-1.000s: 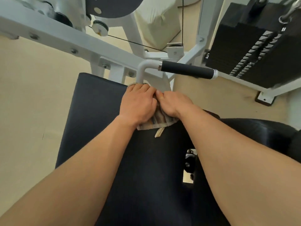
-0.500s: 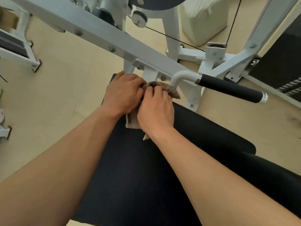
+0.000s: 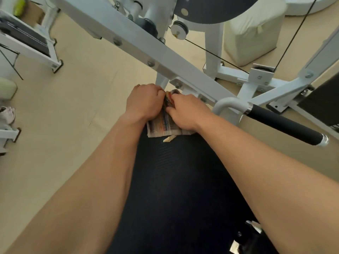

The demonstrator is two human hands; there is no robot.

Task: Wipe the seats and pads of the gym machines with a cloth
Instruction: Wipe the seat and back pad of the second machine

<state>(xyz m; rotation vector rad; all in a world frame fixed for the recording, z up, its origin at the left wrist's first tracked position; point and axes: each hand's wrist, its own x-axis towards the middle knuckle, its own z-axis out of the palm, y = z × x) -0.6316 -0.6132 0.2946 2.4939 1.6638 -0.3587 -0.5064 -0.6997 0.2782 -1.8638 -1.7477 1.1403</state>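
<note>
Bunching cloth [image 3: 162, 125] at pad's [image 3: 179, 180] far edge: left hand [image 3: 145, 103] and right hand [image 3: 185, 110] both closed on it (likely refolding).

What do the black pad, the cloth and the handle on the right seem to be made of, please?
Pad: probably vinyl or synthetic leather, matte black with a fine ribbed texture. Cloth: woven fabric, multicoloured stripes, frayed edge. Handle: matte black grip, likely foam or rubber, with a shiny metal end cap on a white-painted tube.
</note>
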